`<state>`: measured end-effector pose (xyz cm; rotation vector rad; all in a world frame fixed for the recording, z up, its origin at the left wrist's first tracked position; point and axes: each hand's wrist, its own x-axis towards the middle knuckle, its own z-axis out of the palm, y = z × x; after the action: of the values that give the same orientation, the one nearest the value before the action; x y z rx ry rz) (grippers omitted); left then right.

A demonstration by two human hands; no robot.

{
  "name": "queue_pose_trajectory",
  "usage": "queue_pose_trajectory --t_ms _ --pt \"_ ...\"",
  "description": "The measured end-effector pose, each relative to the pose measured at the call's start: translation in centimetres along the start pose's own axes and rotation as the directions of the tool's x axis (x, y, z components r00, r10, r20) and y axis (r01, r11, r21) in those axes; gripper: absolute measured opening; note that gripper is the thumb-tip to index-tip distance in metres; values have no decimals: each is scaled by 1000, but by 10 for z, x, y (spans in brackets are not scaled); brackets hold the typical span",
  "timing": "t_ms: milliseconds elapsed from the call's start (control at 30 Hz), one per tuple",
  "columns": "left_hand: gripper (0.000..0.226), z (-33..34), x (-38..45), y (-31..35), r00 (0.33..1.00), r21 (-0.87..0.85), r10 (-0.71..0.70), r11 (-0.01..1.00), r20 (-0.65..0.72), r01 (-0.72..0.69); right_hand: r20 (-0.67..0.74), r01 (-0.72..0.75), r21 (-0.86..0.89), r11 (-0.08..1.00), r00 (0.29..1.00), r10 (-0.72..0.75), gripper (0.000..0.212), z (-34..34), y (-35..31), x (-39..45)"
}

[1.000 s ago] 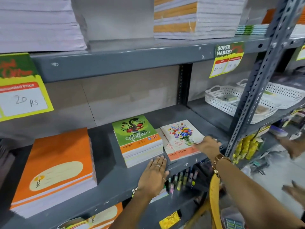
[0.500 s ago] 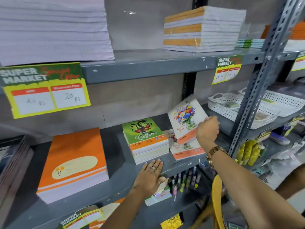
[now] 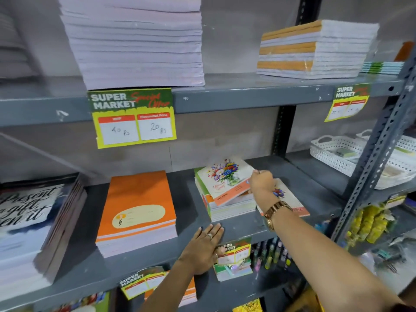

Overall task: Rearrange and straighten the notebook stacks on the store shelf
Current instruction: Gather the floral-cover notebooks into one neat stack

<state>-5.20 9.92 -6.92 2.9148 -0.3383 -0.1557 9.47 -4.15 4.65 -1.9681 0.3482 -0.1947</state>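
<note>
A flower-cover notebook [image 3: 225, 179] lies tilted on top of the green "Coffee" notebook stack [image 3: 225, 210] on the middle shelf [image 3: 304, 176]. My right hand [image 3: 261, 183] grips its right edge. Another flower-cover notebook [image 3: 290, 201] lies flat on the shelf to the right, partly hidden by my wrist. My left hand [image 3: 202, 248] rests flat, fingers spread, on the shelf's front edge below the green stack. An orange notebook stack [image 3: 137, 210] stands to the left.
A dark-cover stack [image 3: 33, 221] sits at far left. The upper shelf holds a tall white stack [image 3: 135, 41] and an orange-banded stack [image 3: 315, 50]. White baskets [image 3: 333, 152] stand at right behind a metal upright [image 3: 378, 154]. Price tags [image 3: 132, 118] hang from shelf edges.
My right hand lifted the top flower notebook off its stack and carried it left onto the green stack. The view shifted right and upward; my left hand stayed on the shelf edge.
</note>
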Motion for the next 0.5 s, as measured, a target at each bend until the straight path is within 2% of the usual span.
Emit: queue_pose_trajectory --t_ms 100,167,233,333,400,500 --pt "60 0 -2 0 1000 -13 -17 1000 -5 17 88 -129 33 991 988 126 33 10 4 -1" --pt "60 1 -3 0 1000 -14 -24 1000 -6 23 138 -157 16 987 978 154 31 14 5 2" --pt "60 0 -4 1 999 -13 -33 999 -4 33 161 -125 -50 991 978 132 35 16 6 6" --pt "62 -1 0 4 998 0 -56 998 9 56 72 21 -212 977 997 -6 31 7 3 9" --pt "63 -3 5 8 998 12 -60 998 21 59 22 92 -246 965 996 -89 34 0 6 11" --pt "63 -4 15 15 999 6 -39 999 33 39 -20 82 -260 962 996 -90 31 -13 17 17"
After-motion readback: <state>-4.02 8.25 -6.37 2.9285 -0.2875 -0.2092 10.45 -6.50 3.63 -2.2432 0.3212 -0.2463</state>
